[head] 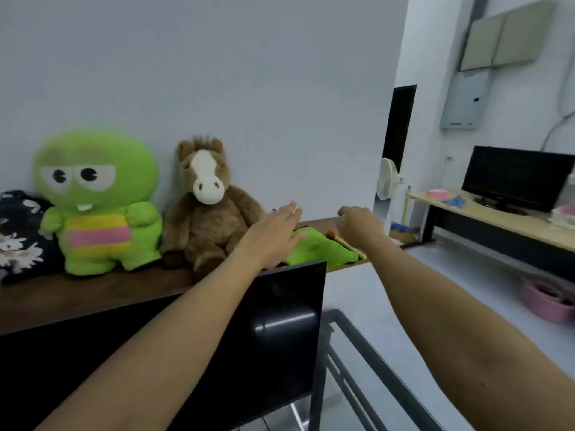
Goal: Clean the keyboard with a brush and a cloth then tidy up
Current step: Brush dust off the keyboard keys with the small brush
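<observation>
Head cam has you reaching over the top of a dark monitor [289, 331] toward the brown wooden shelf [77, 293] along the wall. Your left hand [273, 234] is stretched out flat, fingers straight and together, holding nothing, and it overlaps the near edge of the green cloth [320, 248] lying bunched on the shelf. Whether the palm actually touches the cloth, can't tell from this angle.

Your right hand [357, 225] is just to the right of it, fingers curled downward loosely over the far end of the cloth. Doesn't look like it's gripping anything, but the fingertips are turned away so I can't say for sure. The brush [342, 241] sits between your two hands: a pale wooden handle lying at a slant on or right beside the cloth, with the darker bristle end pointing toward the wall. Your right wrist covers part of it.

Left of the cloth on the same shelf you've got a brown plush horse [208, 209] sitting upright, then a green cartoon plush [96, 200] beside it, then a dark flowered cushion [18, 234] at the edge. Off to the right, well apart, a second screen [516, 178] stands on a light desk [497, 219].
</observation>
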Tool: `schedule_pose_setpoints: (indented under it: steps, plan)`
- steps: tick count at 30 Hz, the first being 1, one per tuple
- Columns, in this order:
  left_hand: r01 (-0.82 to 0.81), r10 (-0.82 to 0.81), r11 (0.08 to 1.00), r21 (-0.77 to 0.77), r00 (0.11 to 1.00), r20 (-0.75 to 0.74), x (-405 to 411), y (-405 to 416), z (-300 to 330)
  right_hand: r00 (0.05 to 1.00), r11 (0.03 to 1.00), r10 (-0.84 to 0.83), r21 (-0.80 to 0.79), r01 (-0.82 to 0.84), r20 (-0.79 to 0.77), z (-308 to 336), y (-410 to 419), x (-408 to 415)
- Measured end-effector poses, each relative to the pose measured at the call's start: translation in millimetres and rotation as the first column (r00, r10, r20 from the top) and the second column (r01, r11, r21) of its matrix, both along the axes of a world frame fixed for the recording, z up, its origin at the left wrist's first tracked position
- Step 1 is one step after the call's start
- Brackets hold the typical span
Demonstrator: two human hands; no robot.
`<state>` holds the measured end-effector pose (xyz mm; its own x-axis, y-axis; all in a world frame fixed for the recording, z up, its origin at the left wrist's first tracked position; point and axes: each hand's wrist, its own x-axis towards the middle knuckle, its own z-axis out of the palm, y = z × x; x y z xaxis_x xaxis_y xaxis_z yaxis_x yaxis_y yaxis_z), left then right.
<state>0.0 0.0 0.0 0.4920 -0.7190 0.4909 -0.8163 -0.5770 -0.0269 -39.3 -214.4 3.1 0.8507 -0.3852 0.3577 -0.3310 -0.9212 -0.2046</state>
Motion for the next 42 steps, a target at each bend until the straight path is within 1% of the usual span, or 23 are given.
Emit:
schedule_pose_setpoints:
  steps: [2,4,5,6,8,11,14,16,18,20,21,22,23,24,26,29,32,36,40,42]
  plan:
    - [0.042,-0.044,0.998,0.038,0.997,0.063,-5.0,-26.6,-19.9,0.999,0.998,-0.049,0.038,0.049,-0.025,-11.4,-25.7,-1.7]
    - [0.038,-0.043,0.995,0.090,0.998,0.054,-9.5,-45.6,-46.4,0.993,0.992,-0.084,0.087,0.091,-0.082,-30.2,-47.5,-2.6]
    - [0.039,-0.046,0.995,0.095,0.996,0.074,-9.1,-52.2,-58.4,0.990,0.988,-0.088,0.117,0.101,-0.113,-38.7,-55.0,-2.6]
    - [0.040,-0.050,0.995,0.091,0.993,0.104,-8.3,-56.3,-68.5,0.988,0.987,-0.088,0.126,0.104,-0.129,-45.6,-58.7,-4.2]
    - [0.017,-0.039,0.994,0.104,0.975,0.217,-4.1,-58.0,-81.2,0.987,0.991,-0.089,0.091,0.102,-0.134,-55.3,-64.5,-3.2]
    - [0.023,-0.054,0.996,0.092,0.937,0.345,0.8,-59.9,-95.0,0.991,0.995,-0.096,0.014,0.098,-0.091,-67.3,-71.0,0.9]
    - [0.043,-0.062,0.997,0.057,0.912,0.406,5.7,-60.6,-101.3,0.992,0.993,-0.117,-0.033,0.115,-0.041,-77.5,-77.3,8.2]
    - [0.040,-0.062,0.997,0.059,0.905,0.421,7.3,-59.8,-103.6,0.989,0.989,-0.146,-0.021,0.146,-0.001,-84.4,-80.8,13.8]
    - [0.026,-0.051,0.998,0.065,0.905,0.422,5.7,-59.3,-103.1,0.981,0.981,-0.189,0.054,0.187,0.035,-87.2,-79.8,16.4]
    - [0.016,-0.031,0.999,0.044,0.926,0.376,1.5,-59.1,-98.9,0.961,0.943,-0.255,0.248,0.222,0.110,-87.6,-78.2,17.8]
    - [0.007,-0.014,1.000,0.023,0.946,0.324,-1.5,-58.3,-95.3,0.948,0.906,-0.274,0.373,0.199,0.160,-86.1,-75.8,17.3]
    - [0.006,-0.002,1.000,-0.012,0.966,0.260,-5.3,-56.1,-91.4,0.935,0.860,-0.269,0.494,0.125,0.230,-83.8,-71.0,15.4]
    - [0.016,-0.002,0.998,-0.064,0.977,0.211,-9.7,-51.4,-88.0,0.921,0.812,-0.239,0.584,0.015,0.308,-81.8,-64.0,12.0]
    - [0.029,-0.008,0.993,-0.115,0.985,0.175,-15.9,-44.5,-85.2,0.899,0.772,-0.205,0.629,-0.094,0.387,-79.6,-52.5,5.1]
    - [0.048,-0.018,0.980,-0.195,0.988,0.154,-31.3,-24.3,-84.4,0.853,0.742,-0.141,0.624,-0.245,0.502,-80.1,-22.1,-15.9]
    - [0.049,-0.014,0.968,-0.245,0.990,0.143,-62.1,15.8,-97.3,0.806,0.693,-0.038,0.596,-0.405,0.591,-96.5,36.9,-58.1]
    - [-0.015,0.039,0.955,-0.297,0.996,0.075,-93.3,65.4,-127.4,0.798,0.585,0.047,0.631,-0.509,0.601,-127.0,98.5,-97.3]
    - [-0.219,0.208,0.920,-0.325,0.976,-0.068,-125.5,148.3,-188.6,0.838,0.481,0.164,0.699,-0.529,0.521,-176.3,168.8,-135.3]
    - [-0.405,0.347,0.874,-0.269,0.907,-0.240,-154.0,236.5,-250.0,0.855,0.383,0.273,0.765,-0.518,0.442,-230.9,235.3,-160.1]
    - [-0.501,0.405,0.824,-0.266,0.848,-0.343,-167.3,279.0,-276.8,0.857,0.352,0.315,0.788,-0.505,0.409,-258.8,267.4,-166.9]
